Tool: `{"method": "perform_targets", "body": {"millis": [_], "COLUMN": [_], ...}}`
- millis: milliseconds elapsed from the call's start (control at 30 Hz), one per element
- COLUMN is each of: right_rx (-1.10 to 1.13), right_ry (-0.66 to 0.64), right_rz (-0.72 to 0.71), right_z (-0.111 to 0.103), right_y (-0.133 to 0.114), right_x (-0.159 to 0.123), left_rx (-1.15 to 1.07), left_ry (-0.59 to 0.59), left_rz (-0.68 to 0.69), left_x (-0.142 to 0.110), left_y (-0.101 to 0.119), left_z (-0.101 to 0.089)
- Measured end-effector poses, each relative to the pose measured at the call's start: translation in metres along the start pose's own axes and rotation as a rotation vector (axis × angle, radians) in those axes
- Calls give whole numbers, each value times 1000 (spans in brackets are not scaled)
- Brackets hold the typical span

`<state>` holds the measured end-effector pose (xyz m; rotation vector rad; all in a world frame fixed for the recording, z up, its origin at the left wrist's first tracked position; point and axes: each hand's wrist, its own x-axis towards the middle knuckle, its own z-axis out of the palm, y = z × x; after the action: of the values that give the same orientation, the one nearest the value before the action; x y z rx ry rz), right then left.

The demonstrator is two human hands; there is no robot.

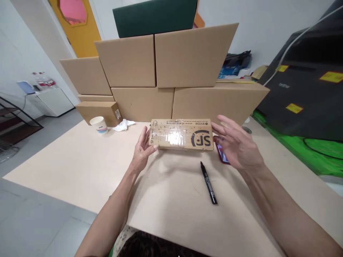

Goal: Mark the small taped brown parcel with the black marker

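Note:
A small cardboard box (171,135) printed with "SF" and sealed with shiny clear tape is held just above the table, its printed face toward me. My left hand (141,151) grips its left end, thumb over the lower front edge and fingers behind. At the right end, my right hand (238,145) is open with fingers spread; whether the fingertips touch the box I cannot tell. Below the box lies a black marker pen (208,182). A phone (222,154) with a red edge sits partly hidden under my right hand.
Large cardboard boxes (142,103) stand stacked along the table's back, with a dark green box (155,18) on top. A paper cup (99,125), a crumpled tissue (124,125) and a smaller carton (98,112) are at the back left. A black case (300,82) stands right.

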<state>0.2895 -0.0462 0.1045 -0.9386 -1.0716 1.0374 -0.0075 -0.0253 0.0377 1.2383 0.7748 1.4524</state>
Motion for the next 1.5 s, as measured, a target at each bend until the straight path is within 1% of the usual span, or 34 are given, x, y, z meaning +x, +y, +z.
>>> {"method": "perform_targets", "body": {"millis": [100,200,267,367,433,467,533,667,733,800,867,967,1067,1133,1200,1400,1500], "right_rx": [-13,-65,-79,-58,-41,-34,-16,5,17,19,6,-10,-53,-90,-109,-124,-148], "right_ry": [-31,-66,-94,-134,-129,-116,-77,-13,-4,-8,-27,-47,-52,-59,-51,47,58], "right_rz": [-71,-129,-137,-117,-105,-98,-64,37,82,135,188,230,189,151,142,160,141], "right_z": [3,7,11,13,13,13,11,9,9,10,11,11,7,3,1,4,8], "right_y": [-1,3,7,14,20,24,33,52,61,67,70,65,50,40,33,28,27], "right_x": [-4,-8,-10,-11,-8,-6,1,12,14,13,12,11,13,14,15,9,6], "left_rx": [-41,-55,-43,-5,40,66,105,118,111,109,130,177,178,173,190,253,287], "left_ry": [102,138,176,318,383,389,355,177,70,-18,-58,-31,17,73,131,324,357], "left_rz": [-46,-23,8,36,53,60,66,44,-6,-92,-164,-155,-111,-95,-90,-84,-49], "left_x": [3,5,6,7,8,8,7,2,0,-1,-2,-1,0,0,0,-1,-1], "left_y": [0,2,1,-4,-7,-8,-7,-4,-7,-14,-21,-26,-20,-14,-10,-7,-5], "left_z": [1,4,4,-1,-4,-5,-4,5,8,8,4,-1,-2,-1,1,2,1]}}
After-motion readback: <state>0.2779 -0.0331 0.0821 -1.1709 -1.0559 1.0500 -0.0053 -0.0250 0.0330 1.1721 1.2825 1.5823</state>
